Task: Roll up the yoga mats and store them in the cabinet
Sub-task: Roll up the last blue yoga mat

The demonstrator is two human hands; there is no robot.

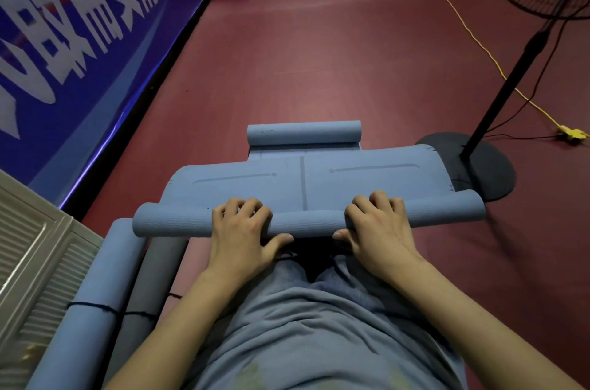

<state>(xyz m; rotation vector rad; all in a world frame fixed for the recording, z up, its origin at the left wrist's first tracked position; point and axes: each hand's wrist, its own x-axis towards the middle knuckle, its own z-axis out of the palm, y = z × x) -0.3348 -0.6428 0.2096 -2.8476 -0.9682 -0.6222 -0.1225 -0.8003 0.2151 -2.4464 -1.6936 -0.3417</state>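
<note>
A blue yoga mat [306, 179] lies on the red floor in front of me, its near end rolled into a tube [306, 222] and its far end curled up [303, 131]. My left hand [244, 233] grips the near roll left of centre, fingers curled over the top and thumb under. My right hand [378, 228] grips the same roll right of centre in the same way. At my left, two rolled mats lie side by side, one blue [95, 300] and one grey [150, 287], with a black cord across them.
A white louvred cabinet door [32, 262] stands at the lower left. A blue banner wall [79, 38] runs along the left. A standing fan's round base [488, 166] and pole [517, 70] sit at the mat's right, with a yellow cable [472, 35] across the floor.
</note>
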